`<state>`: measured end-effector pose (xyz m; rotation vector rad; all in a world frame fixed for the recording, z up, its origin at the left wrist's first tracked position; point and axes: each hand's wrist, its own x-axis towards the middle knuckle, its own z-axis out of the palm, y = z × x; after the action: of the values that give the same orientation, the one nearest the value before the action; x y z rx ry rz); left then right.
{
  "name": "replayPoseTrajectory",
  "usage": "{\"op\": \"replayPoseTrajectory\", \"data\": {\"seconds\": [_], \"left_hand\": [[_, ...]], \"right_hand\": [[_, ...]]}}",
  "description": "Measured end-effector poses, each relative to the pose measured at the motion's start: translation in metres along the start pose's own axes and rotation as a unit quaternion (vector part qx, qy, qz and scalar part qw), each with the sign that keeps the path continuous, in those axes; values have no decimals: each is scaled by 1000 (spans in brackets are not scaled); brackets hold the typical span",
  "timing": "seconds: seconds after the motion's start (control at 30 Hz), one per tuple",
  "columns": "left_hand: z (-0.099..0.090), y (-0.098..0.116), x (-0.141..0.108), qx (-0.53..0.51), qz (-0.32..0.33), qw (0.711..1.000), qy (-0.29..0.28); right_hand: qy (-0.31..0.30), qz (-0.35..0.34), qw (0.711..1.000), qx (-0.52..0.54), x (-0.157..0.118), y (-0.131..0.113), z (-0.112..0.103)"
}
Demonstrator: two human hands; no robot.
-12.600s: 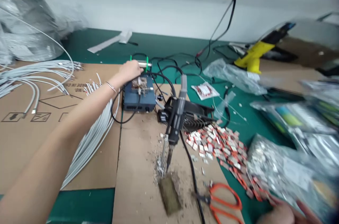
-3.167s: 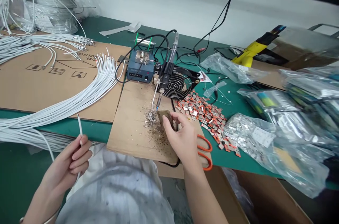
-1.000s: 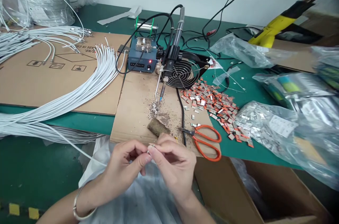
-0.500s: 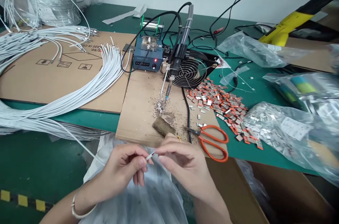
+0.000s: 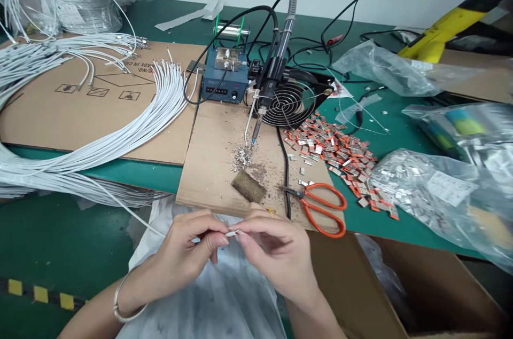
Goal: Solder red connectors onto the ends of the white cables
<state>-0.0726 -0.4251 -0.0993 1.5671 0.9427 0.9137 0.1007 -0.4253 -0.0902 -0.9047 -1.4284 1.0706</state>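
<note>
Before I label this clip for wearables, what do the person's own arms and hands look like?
The forearms show no sleeves. The left hand, ungloved, has a silvery bangle; the right hand, ungloved, seems to wear a yellow ring.

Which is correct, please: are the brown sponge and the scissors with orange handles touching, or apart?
Apart. The head view shows it: a bare strip of cardboard is visible between the sponge and the blade tips of the scissors.

Sponge [image 5: 248,186] and scissors [image 5: 305,196] on the cardboard [image 5: 214,139]; soldering station [image 5: 224,84] behind — cable bundle [image 5: 138,133] left, metal pieces [image 5: 340,151] right.
</note>
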Motion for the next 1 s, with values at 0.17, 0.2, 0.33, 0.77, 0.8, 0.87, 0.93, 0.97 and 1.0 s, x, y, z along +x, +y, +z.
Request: {"op": "replayPoseTrajectory", "data": {"seconds": [0.17, 0.2, 0.33, 0.77, 0.8, 0.87, 0.93, 0.97, 1.0], "left_hand": [[-7, 0, 3, 64, 74, 995, -19], [-8, 1, 3, 72, 75, 994, -24], [-11, 6, 2, 86, 23, 996, -12], [1, 10, 0, -84, -131, 987, -27], [4, 10, 1, -121, -147, 981, -25], [8, 10, 1, -169, -167, 971, -25], [9, 10, 0, -186, -176, 966, -31], [9, 10, 0, -188, -178, 965, -33], [8, 11, 0, -189, -182, 964, -34]], "right_hand": [[-56, 233, 911, 336, -5, 19, 12], [-72, 261, 895, 354, -5, 21, 12], [-63, 226, 953, 191, -1, 14, 0], [33, 21, 997, 63, 1, 9, 8], [76, 10, 993, 91, -3, 13, 15], [133, 6, 980, 145, -8, 19, 27], [147, 31, 964, 219, -9, 21, 30], [148, 46, 954, 255, -7, 20, 27], [152, 53, 948, 275, -5, 18, 22]]}}
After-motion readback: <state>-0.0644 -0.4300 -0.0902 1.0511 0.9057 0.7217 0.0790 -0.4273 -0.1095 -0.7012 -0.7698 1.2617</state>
